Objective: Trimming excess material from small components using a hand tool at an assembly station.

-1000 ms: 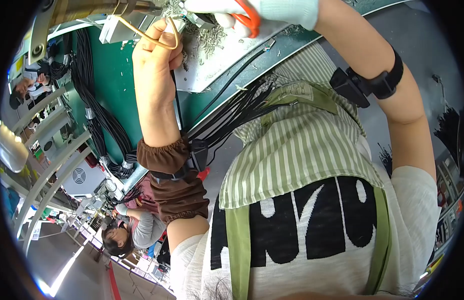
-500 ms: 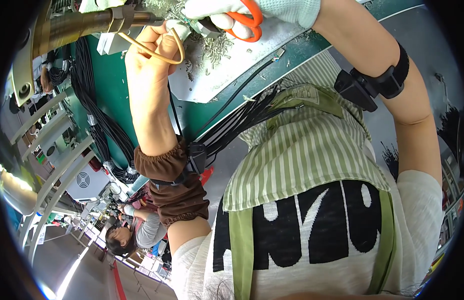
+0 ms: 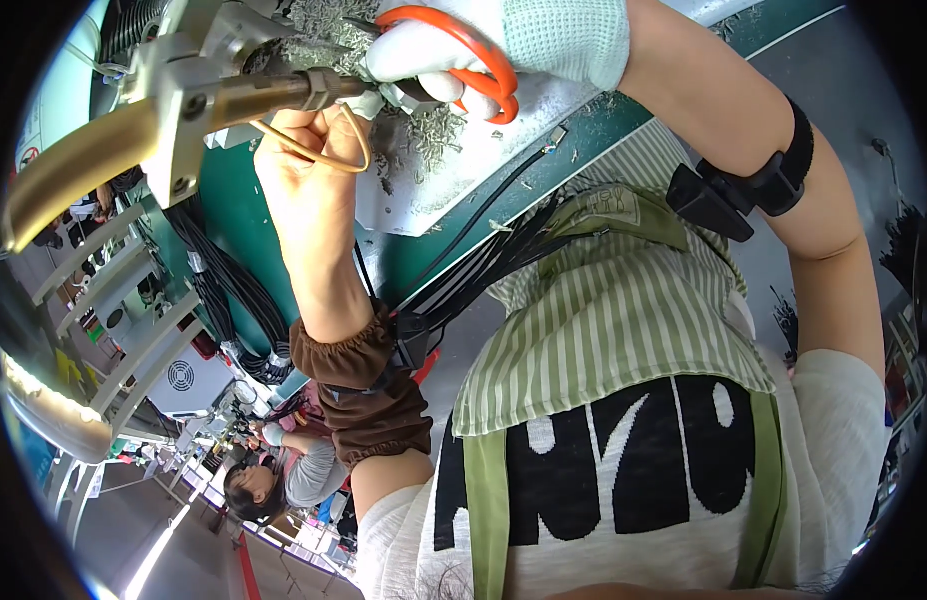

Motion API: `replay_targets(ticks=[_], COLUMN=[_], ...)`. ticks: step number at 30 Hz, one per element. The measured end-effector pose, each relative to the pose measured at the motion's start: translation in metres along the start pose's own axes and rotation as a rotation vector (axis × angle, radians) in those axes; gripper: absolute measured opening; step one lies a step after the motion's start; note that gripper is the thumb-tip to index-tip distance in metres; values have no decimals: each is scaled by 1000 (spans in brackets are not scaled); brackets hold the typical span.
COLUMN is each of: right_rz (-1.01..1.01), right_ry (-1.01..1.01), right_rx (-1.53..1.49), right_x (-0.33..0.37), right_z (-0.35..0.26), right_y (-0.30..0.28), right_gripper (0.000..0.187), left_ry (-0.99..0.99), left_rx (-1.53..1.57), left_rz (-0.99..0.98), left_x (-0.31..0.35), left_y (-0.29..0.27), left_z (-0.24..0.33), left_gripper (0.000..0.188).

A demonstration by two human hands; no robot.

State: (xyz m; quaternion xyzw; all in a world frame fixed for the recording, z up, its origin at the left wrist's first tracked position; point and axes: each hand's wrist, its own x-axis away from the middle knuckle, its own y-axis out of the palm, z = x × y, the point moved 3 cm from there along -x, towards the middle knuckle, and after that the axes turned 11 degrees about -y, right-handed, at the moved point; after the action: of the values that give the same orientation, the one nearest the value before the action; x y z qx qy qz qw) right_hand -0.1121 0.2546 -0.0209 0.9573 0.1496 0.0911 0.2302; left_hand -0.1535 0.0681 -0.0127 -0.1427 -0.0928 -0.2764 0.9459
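Note:
Both of my hands work close together at the top of the view, above a pale sheet (image 3: 404,205) strewn with wire clippings (image 3: 429,140). My left hand (image 3: 314,150) is closed in a pinch, with a thin tan cable (image 3: 334,163) looping across its fingers. Its fingertips, partly in white covering, are largely hidden behind a metal nozzle. My gloved right hand (image 3: 454,45) grips orange-handled scissors (image 3: 504,75), with fingers through the handles. A small dark and metallic piece (image 3: 414,97) shows between the hands; which hand holds it I cannot tell.
A brass-coloured tube with a metal nozzle (image 3: 274,97) reaches over my left fingers. Bundled black cables (image 3: 234,290) hang along the green table (image 3: 234,225). A black cable with a bared end (image 3: 556,140) lies at the table edge. Another person (image 3: 284,475) sits further off.
My view has shifted, so the table and hands sit slightly lower. The nozzle now covers more of my left fingertips. In my right hand the scissors have turned, showing more of their handles.

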Motion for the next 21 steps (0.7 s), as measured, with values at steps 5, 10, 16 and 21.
replay_targets(ticks=[5, 10, 16, 21], right_rz=[4, 91, -174, -269], right_ry=[-29, -33, -142, 103], right_rx=[57, 137, 88, -237], right_x=[0, 3, 69, 85], right_z=[-3, -8, 28, 43], right_y=[0, 4, 25, 38], right_gripper=[24, 23, 21, 19], left_ry=[-37, -11, -184, -237], left_rx=[-39, 62, 320, 490], left_rz=[68, 68, 123, 68], left_x=[0, 11, 72, 88], left_y=[3, 9, 37, 56], left_z=[0, -12, -15, 2], left_gripper=[9, 11, 23, 27])
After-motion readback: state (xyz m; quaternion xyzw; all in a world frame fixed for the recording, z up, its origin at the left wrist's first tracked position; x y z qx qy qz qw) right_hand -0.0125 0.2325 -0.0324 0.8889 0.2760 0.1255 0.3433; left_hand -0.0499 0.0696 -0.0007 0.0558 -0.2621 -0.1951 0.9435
